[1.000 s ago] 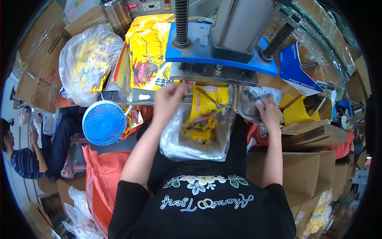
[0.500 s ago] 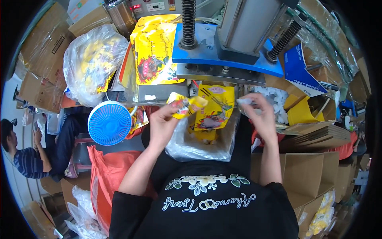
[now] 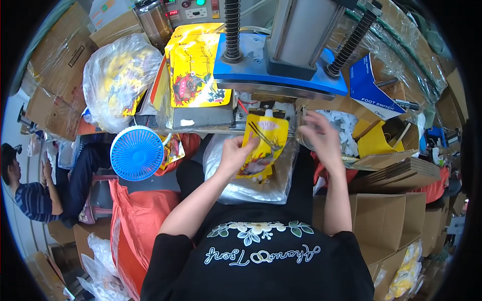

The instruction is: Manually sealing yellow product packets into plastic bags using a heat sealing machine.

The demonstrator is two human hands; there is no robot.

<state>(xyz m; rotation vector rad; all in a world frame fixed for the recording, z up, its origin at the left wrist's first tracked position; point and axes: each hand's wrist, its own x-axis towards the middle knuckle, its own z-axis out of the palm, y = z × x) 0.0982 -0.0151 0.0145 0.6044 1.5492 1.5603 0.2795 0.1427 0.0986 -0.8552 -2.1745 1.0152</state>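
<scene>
My left hand pinches the left edge of a yellow printed pouch. A small white spout sticks up at the top of this pouch, beside the metal lower part of a press. Below it, an open box lined with clear plastic sits at my lap, with more yellow pouches inside. My right hand is raised to the right of the pouch, next to a container of small white plastic pieces. Its fingers are smeared by motion, and I cannot make out anything in them.
Ahead stands the press with a blue plate and springs. Left of it lie stacked yellow pouches, a bulging clear bag and a blue fan. Cardboard boxes are at the right. A person sits far left.
My left hand has moved right, from holding a crumpled yellow pouch to gripping the pouch by the press. My right hand, which held a small whitish piece, has shifted slightly. The view has tilted a little.
</scene>
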